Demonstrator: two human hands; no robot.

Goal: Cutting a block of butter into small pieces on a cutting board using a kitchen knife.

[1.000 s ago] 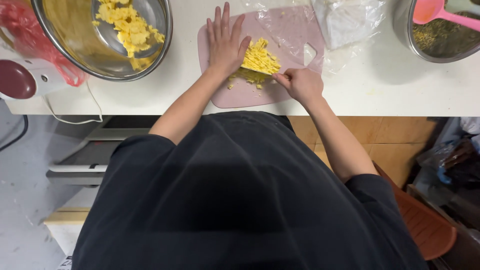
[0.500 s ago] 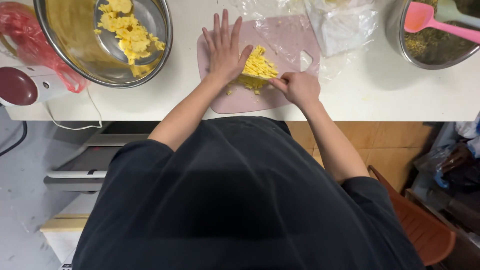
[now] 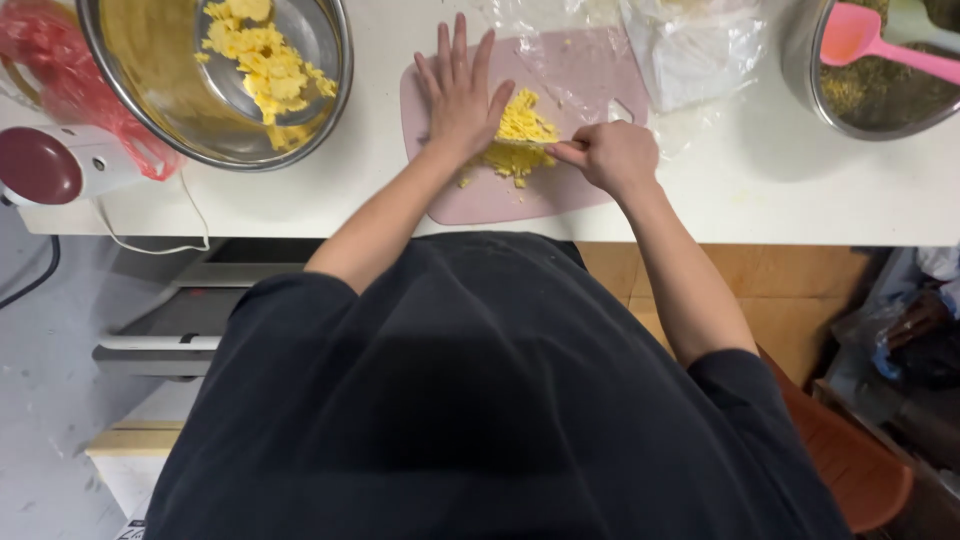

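Observation:
A pink cutting board [image 3: 520, 200] lies on the white counter with a pile of yellow chopped food [image 3: 520, 135] on it. My left hand [image 3: 460, 90] lies flat, fingers spread, against the left side of the pile. My right hand [image 3: 612, 155] is closed around a knife handle; the blade [image 3: 530, 143] is mostly hidden, crossing the pile.
A steel bowl [image 3: 130, 110] with more yellow food stands at the left, beside a red-and-white appliance [image 3: 55, 165] and a red bag [image 3: 60, 80]. A clear plastic bag [image 3: 690, 50] lies behind the board. At the right, a metal bowl [image 3: 800, 60] holds a pink spatula [image 3: 880, 45].
The view has shifted slightly. My hands stay on the board, the left pressing the pile and the right working the knife through it.

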